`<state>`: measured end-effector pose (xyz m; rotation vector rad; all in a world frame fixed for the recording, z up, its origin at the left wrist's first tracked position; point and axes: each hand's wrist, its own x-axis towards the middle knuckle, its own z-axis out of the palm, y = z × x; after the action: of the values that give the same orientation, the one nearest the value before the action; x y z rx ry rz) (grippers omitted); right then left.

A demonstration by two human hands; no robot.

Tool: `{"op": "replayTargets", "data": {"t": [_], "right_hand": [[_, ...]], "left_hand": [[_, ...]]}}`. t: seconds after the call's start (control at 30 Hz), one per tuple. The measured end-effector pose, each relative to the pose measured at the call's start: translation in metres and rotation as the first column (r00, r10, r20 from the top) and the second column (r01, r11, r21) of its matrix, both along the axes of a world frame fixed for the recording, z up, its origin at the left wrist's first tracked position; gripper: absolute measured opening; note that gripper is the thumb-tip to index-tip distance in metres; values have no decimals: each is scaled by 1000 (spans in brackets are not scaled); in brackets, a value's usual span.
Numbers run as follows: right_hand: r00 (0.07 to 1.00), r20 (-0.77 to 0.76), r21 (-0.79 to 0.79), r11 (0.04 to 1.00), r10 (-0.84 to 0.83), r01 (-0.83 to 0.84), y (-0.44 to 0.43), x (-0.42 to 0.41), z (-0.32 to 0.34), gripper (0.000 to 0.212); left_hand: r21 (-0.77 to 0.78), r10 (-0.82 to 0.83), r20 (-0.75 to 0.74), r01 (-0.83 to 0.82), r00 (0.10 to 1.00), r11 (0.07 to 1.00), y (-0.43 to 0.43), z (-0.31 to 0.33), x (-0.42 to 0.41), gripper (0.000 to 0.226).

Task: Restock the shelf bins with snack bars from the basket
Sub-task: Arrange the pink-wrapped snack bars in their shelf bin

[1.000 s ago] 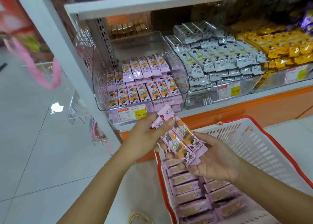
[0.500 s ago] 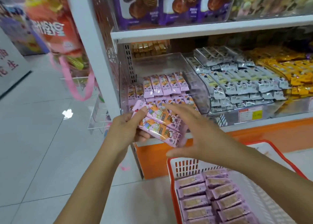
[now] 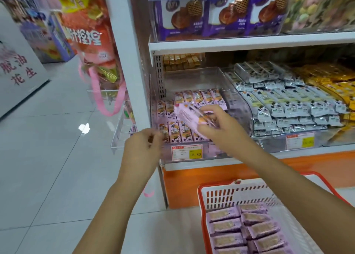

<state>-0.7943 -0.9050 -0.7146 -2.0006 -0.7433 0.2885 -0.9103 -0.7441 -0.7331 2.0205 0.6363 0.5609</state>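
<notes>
Your left hand (image 3: 143, 148) has let go, fingers loosely curled on nothing; your right hand (image 3: 217, 127) now pinches the pink snack bars (image 3: 189, 114) over the clear bin (image 3: 238, 107), flat to match its rows.

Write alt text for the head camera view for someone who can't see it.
A person's right hand holds a bundle of pink snack bars at a clear shelf bin partly filled with the same bars, while the left hand hovers empty nearby. Below, a red-rimmed white basket holds more bars.

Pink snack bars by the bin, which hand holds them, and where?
The right hand grips the pink snack bars at their right end; the left hand holds nothing.
</notes>
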Motion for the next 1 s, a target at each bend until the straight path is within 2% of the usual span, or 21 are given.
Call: {"op": "replayTargets", "data": {"t": [0.03,0.17,0.3,0.5,0.63,0.8,0.9,1.0], "right_hand": [[999,20,-27,999,-30,30,13,9,2,40],[983,149,-162,978,-107,132,71,38,6,51],[903,393,-281,912,-176,300,121,50,2,57],[876,438,-337,867,-201,368,157,48,-5,51],[862,499,-467,811,-86,351,160,47,-9,43],[943,330,-507,852,53,130,145,54,-7,28],[915,370,-586,805,162,94,136,56,-9,45],[880,436,-549,830,189,94,138,60,-17,62]], "left_hand": [[63,13,-22,-12,1000,998,3,-3,0,26],[94,51,-41,-47,998,994,9,-4,-1,32],[129,25,-24,-22,999,991,13,-7,0,33],[143,4,-21,-1,1000,990,17,-10,1,33],[133,-8,-18,10,1000,991,19,-11,1,33],[138,-25,-19,28,999,990,21,-12,1,33],[142,-29,-29,33,999,989,20,-11,1,33],[148,-28,-26,32,999,988,19,-10,0,32]]}}
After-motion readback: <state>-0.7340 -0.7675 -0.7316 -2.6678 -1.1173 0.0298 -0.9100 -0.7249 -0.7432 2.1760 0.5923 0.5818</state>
